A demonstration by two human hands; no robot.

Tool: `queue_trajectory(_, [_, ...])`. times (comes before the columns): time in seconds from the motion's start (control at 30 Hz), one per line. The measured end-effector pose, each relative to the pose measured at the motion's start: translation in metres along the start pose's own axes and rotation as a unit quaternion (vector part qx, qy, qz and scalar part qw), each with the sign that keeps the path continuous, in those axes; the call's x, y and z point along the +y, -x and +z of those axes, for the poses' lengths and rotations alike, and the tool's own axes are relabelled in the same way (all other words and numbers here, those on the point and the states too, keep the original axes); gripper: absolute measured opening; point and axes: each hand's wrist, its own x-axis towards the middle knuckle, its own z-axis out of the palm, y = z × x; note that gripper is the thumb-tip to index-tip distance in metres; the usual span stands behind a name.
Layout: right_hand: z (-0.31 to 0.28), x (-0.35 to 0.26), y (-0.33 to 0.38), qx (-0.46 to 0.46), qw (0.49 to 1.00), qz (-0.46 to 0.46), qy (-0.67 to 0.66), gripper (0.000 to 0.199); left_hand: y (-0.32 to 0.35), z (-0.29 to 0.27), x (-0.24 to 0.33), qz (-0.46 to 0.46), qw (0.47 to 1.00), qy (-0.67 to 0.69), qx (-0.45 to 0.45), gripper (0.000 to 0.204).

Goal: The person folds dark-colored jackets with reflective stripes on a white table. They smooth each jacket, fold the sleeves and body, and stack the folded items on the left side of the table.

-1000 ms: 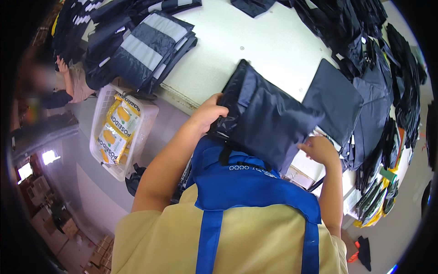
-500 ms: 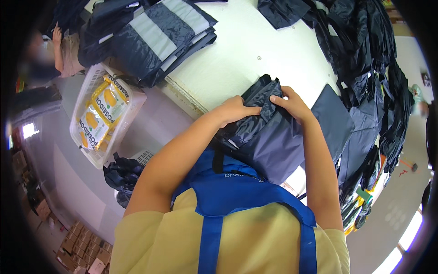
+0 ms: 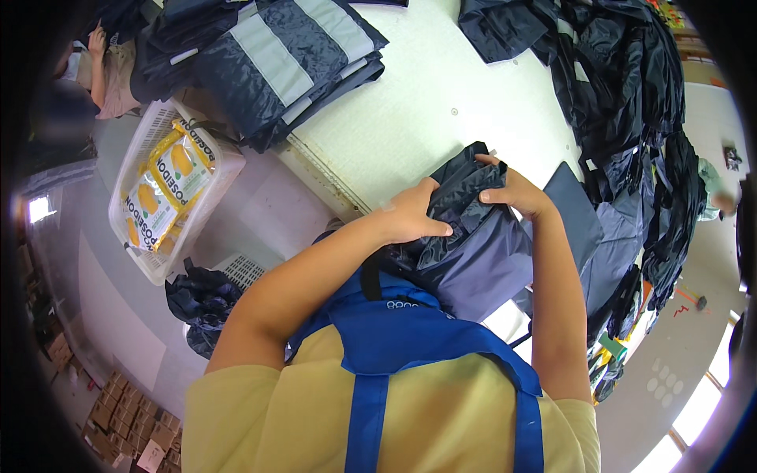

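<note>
A dark navy, shiny rain garment lies bunched over the near edge of the table, its smoother part hanging toward my blue apron. My left hand grips the left side of its crumpled upper part, thumb on top and the other fingers partly hidden by the cloth. On the right, my right hand pinches a raised fold between thumb and fingers. A flat, folded dark piece of cloth lies just right of that hand.
Folded dark garments with grey stripes are stacked at the far left of the white table. More dark garments are heaped along the right. A white basket with yellow-and-white packages stands left. A person is beyond it.
Both hands have shifted slightly right and nearer to me with the garment's crumpled part. The left thumb now lies lower on the cloth, and the fold under the right hand has changed shape.
</note>
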Motion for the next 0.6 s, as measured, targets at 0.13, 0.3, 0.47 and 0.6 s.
queue_trajectory(0.13, [-0.003, -0.003, 0.001, -0.031, 1.0, 0.001, 0.002, 0.11, 0.001, 0.001, -0.006, 0.02, 0.999, 0.033, -0.017, 0.068])
queue_trajectory(0.3, [0.007, -0.003, 0.017, -0.014, 0.996, -0.066, -0.05, 0.112, -0.019, -0.016, -0.013, -0.142, 0.939, 0.293, -0.113, 0.037])
queue_trajectory(0.47, [0.015, -0.007, 0.037, 0.028, 0.996, -0.086, -0.002, 0.106, -0.041, -0.005, -0.016, -0.094, 0.971, -0.045, -0.214, 0.026])
queue_trajectory(0.6, [0.02, -0.009, 0.039, 0.006, 0.995, -0.094, 0.026, 0.096, -0.043, 0.006, -0.002, -0.076, 0.897, -0.375, -0.22, 0.024])
